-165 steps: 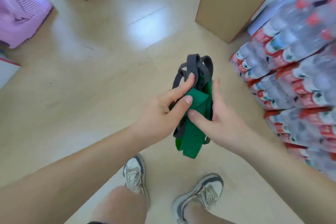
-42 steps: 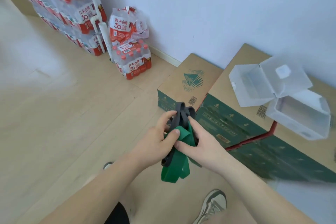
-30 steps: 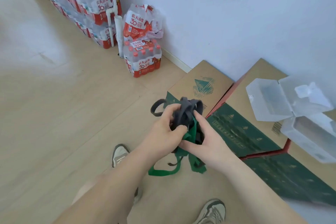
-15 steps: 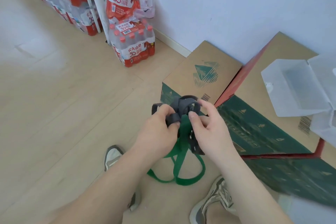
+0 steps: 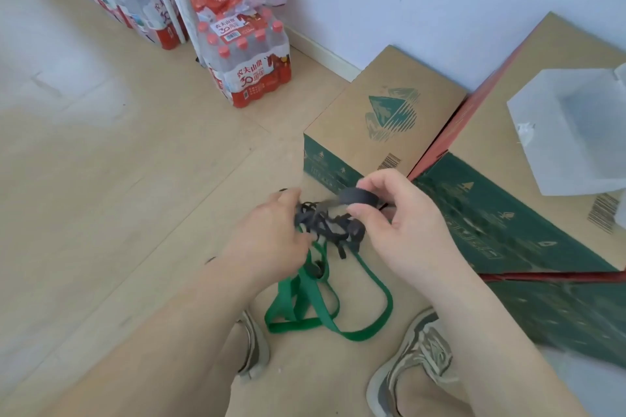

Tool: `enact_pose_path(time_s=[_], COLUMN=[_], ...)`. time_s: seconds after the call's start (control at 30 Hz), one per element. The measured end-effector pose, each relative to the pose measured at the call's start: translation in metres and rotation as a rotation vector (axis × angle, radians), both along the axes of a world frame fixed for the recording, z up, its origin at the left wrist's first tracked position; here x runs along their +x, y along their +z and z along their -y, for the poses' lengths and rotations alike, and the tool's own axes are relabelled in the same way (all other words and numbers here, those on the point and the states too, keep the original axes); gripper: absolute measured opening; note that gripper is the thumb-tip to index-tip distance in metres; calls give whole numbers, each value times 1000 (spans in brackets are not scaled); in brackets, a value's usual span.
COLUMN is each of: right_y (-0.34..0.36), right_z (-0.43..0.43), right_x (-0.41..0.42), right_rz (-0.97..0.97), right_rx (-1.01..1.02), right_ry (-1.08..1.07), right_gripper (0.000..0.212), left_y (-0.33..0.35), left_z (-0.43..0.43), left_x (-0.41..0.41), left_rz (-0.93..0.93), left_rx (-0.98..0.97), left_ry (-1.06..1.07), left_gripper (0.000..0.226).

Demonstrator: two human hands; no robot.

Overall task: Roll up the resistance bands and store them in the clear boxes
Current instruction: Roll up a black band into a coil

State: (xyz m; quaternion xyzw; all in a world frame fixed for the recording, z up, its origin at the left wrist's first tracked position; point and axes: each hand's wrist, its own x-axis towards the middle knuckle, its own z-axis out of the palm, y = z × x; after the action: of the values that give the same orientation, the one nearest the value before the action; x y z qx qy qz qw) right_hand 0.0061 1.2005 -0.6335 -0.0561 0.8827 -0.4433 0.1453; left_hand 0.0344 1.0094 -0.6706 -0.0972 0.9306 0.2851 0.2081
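Pale wood floor (image 5: 135, 179); cardboard boxes (image 5: 389, 118) at 2 o'clock carry the open clear box (image 5: 569, 132). In the last 0.5 s the right hand (image 5: 399, 223) has drawn out the grey band (image 5: 355, 197), its fingers (image 5: 372, 183) pinching a started coil. The left hand (image 5: 267, 237) grips the tangle, and the green band (image 5: 305, 301) dangles at 6 o'clock. Rolling has begun; nothing is stored.

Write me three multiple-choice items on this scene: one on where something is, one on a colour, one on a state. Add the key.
1. The clear box stands: A on the floor; B on a cardboard carton; C on a water pack.
2. The hanging band is: A red; B green; C yellow.
3. The right hand: A hangs empty; B pinches a rolled part of the dark band; C lies flat on the floor.

Key: 1 B, the carton's brown top lies under the box. 2 B, its loose loops are plainly green. 3 B, thumb and fingers close on the dark roll.
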Motion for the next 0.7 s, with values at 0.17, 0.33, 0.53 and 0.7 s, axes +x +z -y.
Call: enact_pose_path(time_s=[0.17,0.33,0.53,0.7], right_y=[10,31,38,30], right_z=[2,-3,-22,-49], right_x=[0,8,7,6], right_rz=[-186,-158,-104,-96], right_rx=[-89,-368,-552,-456], right_ry=[15,-76,-233,-372], right_gripper=[19,28,25,14], left_y=[4,12,7,21], left_z=[-18,-28,-43,-38], left_x=[-7,-7,-10,-14], left_rz=[-214,-337,-443,-632], left_rx=[267,359,242,140], left_ry=[-48,-107,-171,-63], left_gripper=[65,44,22,21])
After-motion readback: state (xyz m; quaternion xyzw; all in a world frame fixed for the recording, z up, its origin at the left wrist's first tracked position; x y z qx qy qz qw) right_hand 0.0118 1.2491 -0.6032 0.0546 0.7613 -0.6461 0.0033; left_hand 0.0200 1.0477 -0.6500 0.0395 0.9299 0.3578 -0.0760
